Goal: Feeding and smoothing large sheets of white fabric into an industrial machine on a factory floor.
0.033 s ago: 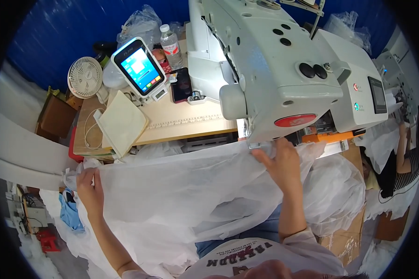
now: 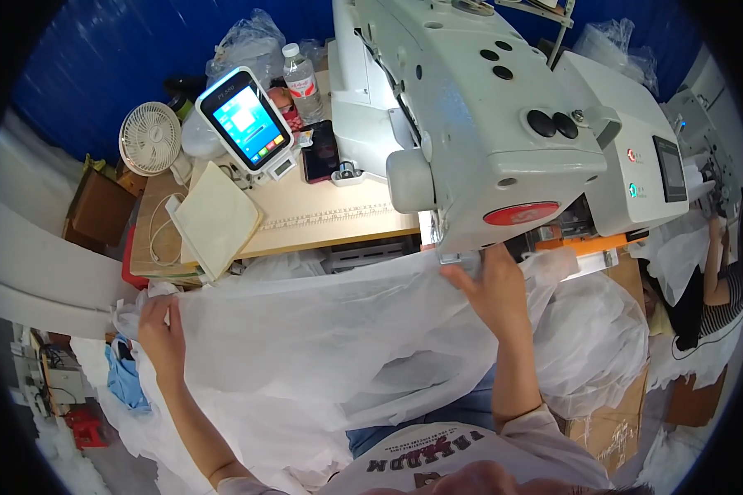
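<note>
A long piece of sheer white fabric (image 2: 305, 330) stretches between my hands, its straight upper edge along the front of the sewing machine table. At its left end, my left hand (image 2: 163, 334) pinches that edge between thumb and fingers. My right hand (image 2: 502, 293) rests on the fabric just under the head of a large white sewing machine (image 2: 487, 177), thumb spread away from the fingers. A clear plastic guard (image 2: 461, 261) sits between that thumb and fingers. The machine hides some of the fingertips. Fabric drapes over my lap and hangs toward the floor.
On the wooden table (image 2: 330, 235) stand a lit control screen (image 2: 246, 118), a phone (image 2: 320, 153), a water bottle (image 2: 303, 87), a small fan (image 2: 150, 138) and a cream pad (image 2: 219, 216). Bunched white fabric (image 2: 594, 342) lies at the right. Another person's arm (image 2: 712, 264) shows beyond.
</note>
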`<state>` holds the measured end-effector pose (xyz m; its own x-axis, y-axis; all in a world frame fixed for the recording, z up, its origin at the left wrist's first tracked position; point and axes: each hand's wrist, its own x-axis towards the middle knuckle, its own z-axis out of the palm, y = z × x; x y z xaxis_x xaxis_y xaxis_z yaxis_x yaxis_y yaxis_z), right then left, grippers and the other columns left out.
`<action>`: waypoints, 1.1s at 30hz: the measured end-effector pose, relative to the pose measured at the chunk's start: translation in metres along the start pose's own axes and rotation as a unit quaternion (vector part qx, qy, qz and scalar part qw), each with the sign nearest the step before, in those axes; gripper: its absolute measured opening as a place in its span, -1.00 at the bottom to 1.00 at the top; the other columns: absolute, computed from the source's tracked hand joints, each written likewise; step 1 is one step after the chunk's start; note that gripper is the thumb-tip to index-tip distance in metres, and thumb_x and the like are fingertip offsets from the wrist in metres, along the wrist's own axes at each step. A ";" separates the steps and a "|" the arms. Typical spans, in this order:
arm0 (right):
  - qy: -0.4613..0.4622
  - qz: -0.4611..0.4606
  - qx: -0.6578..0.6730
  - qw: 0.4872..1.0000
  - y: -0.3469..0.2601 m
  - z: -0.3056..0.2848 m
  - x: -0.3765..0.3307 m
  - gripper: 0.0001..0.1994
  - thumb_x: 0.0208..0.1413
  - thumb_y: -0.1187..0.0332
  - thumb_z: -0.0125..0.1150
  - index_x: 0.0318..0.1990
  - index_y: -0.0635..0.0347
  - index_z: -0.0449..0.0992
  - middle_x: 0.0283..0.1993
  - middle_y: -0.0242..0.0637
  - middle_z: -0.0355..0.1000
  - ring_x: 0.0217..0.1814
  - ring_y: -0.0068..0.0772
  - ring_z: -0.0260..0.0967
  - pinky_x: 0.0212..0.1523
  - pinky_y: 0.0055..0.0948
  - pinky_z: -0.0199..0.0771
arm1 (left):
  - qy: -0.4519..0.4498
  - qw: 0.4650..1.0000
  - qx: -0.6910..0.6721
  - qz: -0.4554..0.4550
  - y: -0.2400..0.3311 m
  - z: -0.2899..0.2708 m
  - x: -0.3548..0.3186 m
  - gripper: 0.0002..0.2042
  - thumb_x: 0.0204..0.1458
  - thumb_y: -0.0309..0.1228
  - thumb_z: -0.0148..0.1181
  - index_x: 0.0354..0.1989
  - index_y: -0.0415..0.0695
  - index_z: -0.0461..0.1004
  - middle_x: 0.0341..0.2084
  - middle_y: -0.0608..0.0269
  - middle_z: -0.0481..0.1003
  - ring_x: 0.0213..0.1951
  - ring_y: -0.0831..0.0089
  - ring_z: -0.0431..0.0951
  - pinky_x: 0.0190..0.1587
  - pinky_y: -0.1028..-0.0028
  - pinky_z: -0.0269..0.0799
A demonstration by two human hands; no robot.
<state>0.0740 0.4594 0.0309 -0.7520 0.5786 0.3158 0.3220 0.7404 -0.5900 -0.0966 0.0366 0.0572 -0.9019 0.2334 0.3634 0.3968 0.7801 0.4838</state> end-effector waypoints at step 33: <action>0.172 -0.028 -0.230 0.957 0.123 -0.048 0.034 -0.79 0.03 0.39 0.05 -0.21 0.34 0.33 -0.21 -0.03 0.27 -0.07 0.03 0.14 -0.05 -0.12 0.11 | -0.315 0.848 -0.350 -0.244 0.096 0.114 -0.005 -0.88 -0.04 -0.37 0.17 -0.52 -0.08 0.40 -0.66 0.56 0.29 -0.57 0.72 0.27 -0.52 0.67 0.16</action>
<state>0.1155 0.5867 0.0044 -0.5676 0.5535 0.6095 0.5658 0.8000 -0.1996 -0.0731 0.1765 0.0113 -0.8131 0.4168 -0.4064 -0.2444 0.3891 0.8882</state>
